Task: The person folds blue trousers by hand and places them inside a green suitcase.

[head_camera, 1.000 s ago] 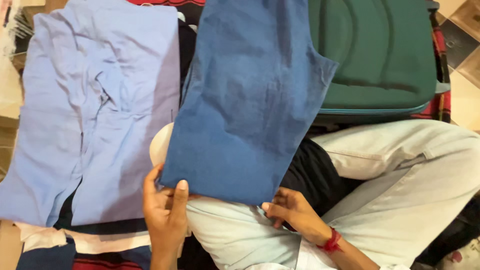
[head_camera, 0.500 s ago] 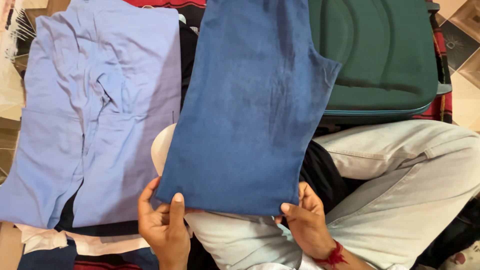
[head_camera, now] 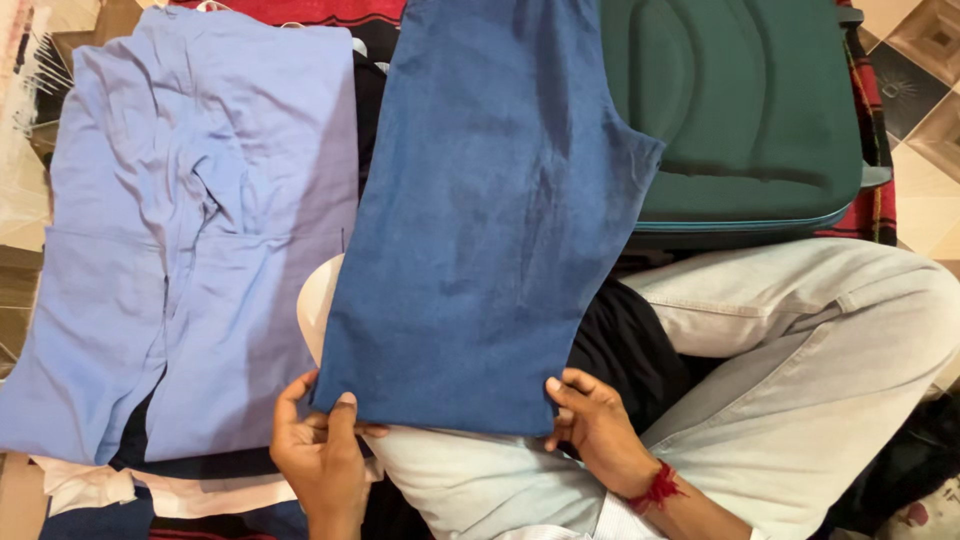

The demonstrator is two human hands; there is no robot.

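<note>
- The left hand [head_camera: 322, 450] pinches the near left corner of the dark blue cloth [head_camera: 490, 220]; the right hand [head_camera: 597, 430] grips its near right corner.
- The step in hand looks like straightening or folding; a fold probably calls for both corners lifting evenly.
- The cloth lies flat, faintly creased, across the person's lap, beside a pale blue shirt [head_camera: 190, 230] and a green suitcase [head_camera: 740, 100].

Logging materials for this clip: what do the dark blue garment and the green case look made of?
Dark blue garment: looks like matte woven cotton, soft creases and no sheen. Green case: probably a fabric-covered moulded shell, matte with raised contours; exact material unclear.
</note>
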